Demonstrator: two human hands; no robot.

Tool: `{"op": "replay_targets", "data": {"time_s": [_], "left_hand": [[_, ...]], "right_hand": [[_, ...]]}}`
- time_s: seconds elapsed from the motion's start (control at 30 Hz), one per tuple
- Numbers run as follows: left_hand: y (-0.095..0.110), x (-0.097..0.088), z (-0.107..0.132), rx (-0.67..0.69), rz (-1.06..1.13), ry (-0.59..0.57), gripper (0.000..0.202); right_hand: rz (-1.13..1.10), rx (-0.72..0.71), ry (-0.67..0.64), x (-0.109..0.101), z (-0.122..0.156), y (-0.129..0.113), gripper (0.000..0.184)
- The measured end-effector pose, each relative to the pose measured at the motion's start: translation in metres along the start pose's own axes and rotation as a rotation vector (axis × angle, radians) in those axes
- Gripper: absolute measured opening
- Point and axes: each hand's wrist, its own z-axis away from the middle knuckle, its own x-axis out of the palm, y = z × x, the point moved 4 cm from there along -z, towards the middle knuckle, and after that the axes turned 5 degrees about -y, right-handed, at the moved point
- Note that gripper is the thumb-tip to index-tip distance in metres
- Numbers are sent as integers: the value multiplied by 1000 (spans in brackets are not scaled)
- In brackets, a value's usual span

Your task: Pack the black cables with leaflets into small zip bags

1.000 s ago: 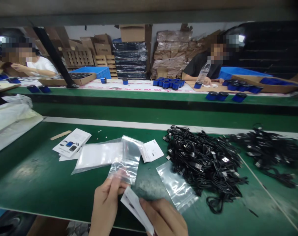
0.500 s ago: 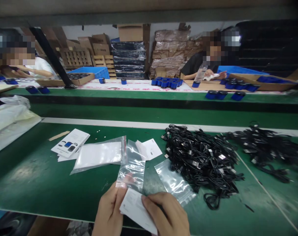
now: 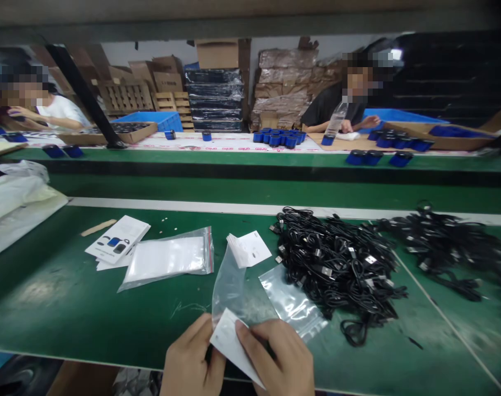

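Note:
Near the front edge of the bench, my left hand point(image 3: 192, 352) pinches the mouth of a clear plastic zip bag point(image 3: 229, 283) that stretches away from me. My right hand point(image 3: 281, 352) grips a white printed leaflet point(image 3: 230, 340), its thumb on top. The leaflet's upper corner overlaps the bag's near end; whether it is inside cannot be made out. Another clear zip bag point(image 3: 294, 302) lies flat just beyond my right hand. A small stack of white leaflets point(image 3: 254, 248) rests past the held bag. To its left lies a filled clear packet point(image 3: 168, 256) with a red-edged seal.
Black USB cables point(image 3: 337, 269) form a large pile on the right, with another pile point(image 3: 461, 253) farther right. Printed booklets point(image 3: 118, 239) and a wooden stick point(image 3: 97, 227) lie left. Across the bench, two people sit by blue-and-black items point(image 3: 279, 137) and a bottle point(image 3: 335, 124).
The zip bag's near end has shifted down behind the leaflet, and the bag now looks bent and narrower. My left fingers, before seen through the bag, have closed at its mouth beside the leaflet.

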Motion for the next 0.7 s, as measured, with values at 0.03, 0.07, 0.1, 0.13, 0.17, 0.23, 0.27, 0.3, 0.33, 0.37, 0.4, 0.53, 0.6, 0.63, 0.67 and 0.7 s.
{"op": "replay_targets", "data": {"time_s": [0.03,0.07,0.1,0.13,0.17,0.23,0.27,0.3,0.33,0.37,0.4,0.53,0.6,0.63,0.67,0.7], "left_hand": [[1,0,0,-4,-21,36,18],[2,-1,0,-15,-31,71,16],[2,-1,0,-31,-28,100,14],[2,-2,0,-50,-15,124,13],[3,-2,-1,-62,7,137,12],[4,-4,-2,-76,70,146,11],[4,-4,-2,-95,112,142,12],[3,-5,-2,-122,155,135,14],[3,-5,-2,-151,194,129,17],[3,-4,-1,-178,226,128,20],[2,-3,0,-196,243,134,22],[6,4,7,-129,171,217,19],[9,9,11,-68,109,248,18],[11,11,12,-42,84,255,17],[12,12,13,-19,61,262,17],[14,13,14,0,40,270,16]], "right_hand": [[56,-40,-37,0,-1,-1,24],[109,-70,-79,0,-2,-3,24],[155,-89,-117,0,-2,-4,24],[189,-96,-144,-1,-2,-4,24],[214,-94,-157,-1,-2,-5,23],[241,-87,-155,-2,-2,-7,22],[246,-87,-150,-2,-1,-8,23],[250,-85,-148,-2,0,-10,24],[254,-85,-149,-2,0,-11,25],[264,-85,-152,-2,1,-13,25],[283,-84,-156,-2,1,-15,25],[395,-57,-216,-2,-2,-20,22],[423,-48,-253,-1,-3,-21,21],[425,-42,-260,-1,-4,-21,21],[416,-29,-257,-1,-5,-20,20],[385,-6,-248,-2,-6,-19,20]]}}
